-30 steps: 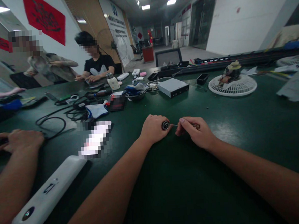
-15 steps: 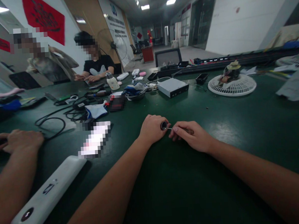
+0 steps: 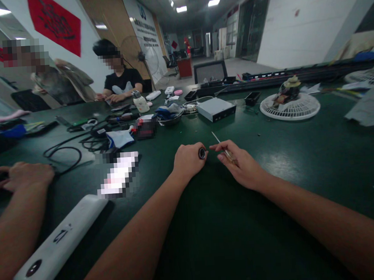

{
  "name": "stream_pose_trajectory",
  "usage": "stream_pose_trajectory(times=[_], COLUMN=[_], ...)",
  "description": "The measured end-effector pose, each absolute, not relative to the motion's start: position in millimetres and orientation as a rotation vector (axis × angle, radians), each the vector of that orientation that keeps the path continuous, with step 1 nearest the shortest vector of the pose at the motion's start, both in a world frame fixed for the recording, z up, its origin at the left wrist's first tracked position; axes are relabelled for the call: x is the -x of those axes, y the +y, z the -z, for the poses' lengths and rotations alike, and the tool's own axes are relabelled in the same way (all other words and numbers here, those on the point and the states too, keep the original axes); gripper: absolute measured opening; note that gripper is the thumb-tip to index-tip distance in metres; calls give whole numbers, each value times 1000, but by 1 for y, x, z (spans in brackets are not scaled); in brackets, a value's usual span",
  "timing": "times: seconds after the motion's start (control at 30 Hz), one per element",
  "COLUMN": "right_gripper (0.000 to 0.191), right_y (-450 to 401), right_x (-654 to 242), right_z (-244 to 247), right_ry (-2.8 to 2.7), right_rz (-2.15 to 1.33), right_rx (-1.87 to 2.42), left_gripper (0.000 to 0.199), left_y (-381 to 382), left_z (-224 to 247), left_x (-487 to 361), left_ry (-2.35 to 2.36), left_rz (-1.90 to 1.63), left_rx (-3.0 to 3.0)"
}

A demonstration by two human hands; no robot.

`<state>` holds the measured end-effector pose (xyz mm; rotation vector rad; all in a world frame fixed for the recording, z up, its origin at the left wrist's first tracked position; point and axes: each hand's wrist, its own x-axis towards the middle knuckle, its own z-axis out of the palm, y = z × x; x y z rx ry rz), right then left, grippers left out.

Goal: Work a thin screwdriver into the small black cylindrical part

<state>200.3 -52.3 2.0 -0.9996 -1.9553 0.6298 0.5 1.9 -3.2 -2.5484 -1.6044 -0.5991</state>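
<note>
The left hand point(image 3: 188, 162) was clenched around a small black ring-shaped part point(image 3: 202, 153), which showed just past the curled fingers point(image 3: 194, 156) over the dark green workbench point(image 3: 231, 234); the right hand point(image 3: 244, 168) pinched a thin-shafted tool point(image 3: 227, 154) between thumb and fingers, its pale shaft slanting upward near the black part but not touching it. Another person's hand point(image 3: 27, 175) lay at the left, near a long white device point(image 3: 58, 243); a silver metal box point(image 3: 216, 109) sat farther along the bench.
</note>
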Motion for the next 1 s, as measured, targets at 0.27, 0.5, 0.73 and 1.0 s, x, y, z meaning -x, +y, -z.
stream_pose_trajectory(times=[0.27,0.5,0.73,1.0], right_gripper=[12,17,43,30], right_y=[-49,-47,-37,-32], right_x=[-202,-203,-212,-217], right_z=[6,5,23,16], right_ry=[-2392,-2190,-2184,-1997], right_rz=[-572,-353,-481,-275], right_rx=[1046,1213,1327,1467], left_gripper=[13,15,15,24], left_y=[1,3,4,3], left_z=[1,5,7,6], left_x=[-1,0,1,1], left_ry=[-1717,-1690,-1685,-1683], left_rz=[592,594,579,579], left_rx=[2508,2508,2499,2493])
